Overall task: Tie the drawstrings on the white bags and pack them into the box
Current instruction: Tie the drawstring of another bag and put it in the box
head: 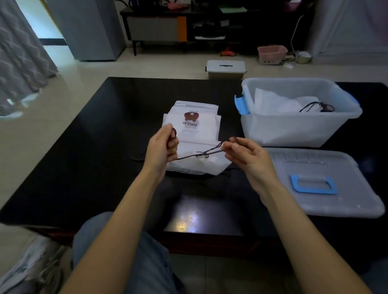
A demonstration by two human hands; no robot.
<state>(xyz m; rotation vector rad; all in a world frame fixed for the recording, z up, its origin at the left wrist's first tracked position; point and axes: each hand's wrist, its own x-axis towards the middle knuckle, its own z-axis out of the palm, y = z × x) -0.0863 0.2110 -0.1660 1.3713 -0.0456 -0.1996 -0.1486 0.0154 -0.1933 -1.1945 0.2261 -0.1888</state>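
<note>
- Nearest the camera: the person's knees in blue jeans (136,261) and a grey shoe (25,280) at lower left, on the tiled floor.
- Both forearms reach forward over the near edge of the black desk (79,159).
- Left hand (163,146): fingers curled, pinching one end of the dark drawstring (196,155); a loop of cord shows at the fingertips.
- Right hand (246,153): thumb and fingers pinch the other end of the drawstring; the palm faces up and left.
- The drawstring runs taut between the two hands, with a knot or crossing near its middle; whether the knot is fully closed cannot be told.
- Directly under the cord lies the white bag (201,167) being tied, resting on the desk.
- Just beyond it lies a stack of white bags (193,124); the top one bears a brown bear print and the word "POPULAR".
- Right of the hands, the translucent lid (324,183) with a blue handle lies flat on the desk.
- Behind the lid stands the open translucent box (301,121) with blue latches; white bags with dark cords lie inside it.
- On the floor beyond the desk: a small lidded container (226,68) and a pink basket (272,53).
</note>
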